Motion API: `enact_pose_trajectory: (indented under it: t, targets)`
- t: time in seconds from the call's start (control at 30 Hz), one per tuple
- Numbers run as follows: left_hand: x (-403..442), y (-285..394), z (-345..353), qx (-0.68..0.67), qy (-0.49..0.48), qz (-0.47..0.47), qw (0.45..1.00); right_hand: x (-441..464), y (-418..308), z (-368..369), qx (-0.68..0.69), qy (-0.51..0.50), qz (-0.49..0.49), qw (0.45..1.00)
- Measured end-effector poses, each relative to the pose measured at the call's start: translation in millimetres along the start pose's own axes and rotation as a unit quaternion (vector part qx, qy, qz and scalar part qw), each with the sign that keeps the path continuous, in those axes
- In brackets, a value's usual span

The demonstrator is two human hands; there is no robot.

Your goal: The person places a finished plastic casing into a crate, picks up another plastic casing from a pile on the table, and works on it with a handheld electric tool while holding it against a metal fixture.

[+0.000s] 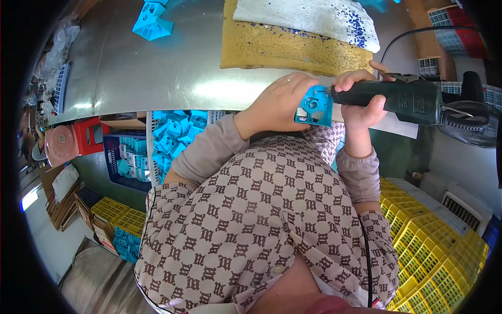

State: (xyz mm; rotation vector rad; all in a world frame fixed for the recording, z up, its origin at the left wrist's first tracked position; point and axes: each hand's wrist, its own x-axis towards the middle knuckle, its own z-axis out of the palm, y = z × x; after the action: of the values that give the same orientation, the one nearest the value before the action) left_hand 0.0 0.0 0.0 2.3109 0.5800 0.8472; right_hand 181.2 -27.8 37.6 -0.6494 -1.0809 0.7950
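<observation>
Fingers (299, 81) of the left hand (274, 104) closed on one blue part (325, 107), just right of centre in the upper half of the frame. Left wrist slightly bent, forearm rising from the lower left, back of hand up. Right hand (361, 112) wrapped round the front of one tool (418, 102); thumb along its near side, other fingers over the far side, forearm rising nearly upright. Tool lies almost level, nose at the part's upper right edge; whether the tip touches, cannot tell.

Part: boxy, plastic-looking, squarish face, round hole near its middle. Tool: dark, smooth, thick-bodied.

Table (172, 78): shiny bare metal. On it, upper middle, one yellow pad (272, 52), surface cracked and crumbly; over that, one white cloth (293, 15) with dark blue bits, too many to count, thickest at its right end. Upper left: angular blue pieces (151, 27), overlapping, number unclear.

Left of the body: heaped blue parts (178, 131), uncountable; beside them one navy crate (113, 163). Lower right: yellow crates (434, 251), latticed, number unclear.
</observation>
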Motion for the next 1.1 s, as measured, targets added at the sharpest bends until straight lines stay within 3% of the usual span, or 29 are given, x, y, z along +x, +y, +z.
enact_pose_trajectory:
  t: [0.57,0.67,0.87,1.1]
  targets:
    - [-9,-10,6,-0.035,0.019,-0.039,0.998,-3,11,7,0.01,-0.014,0.032,0.999]
    - [-11,-17,10,-0.027,0.033,-0.03,0.999,-4,15,4,-0.039,-0.036,0.021,0.998]
    - [-11,-18,9,-0.044,0.013,-0.052,0.998,-3,18,8,-0.014,-0.036,0.095,0.995]
    - [-9,-21,11,-0.056,0.018,-0.06,0.996,4,21,13,-0.115,-0.038,0.111,0.986]
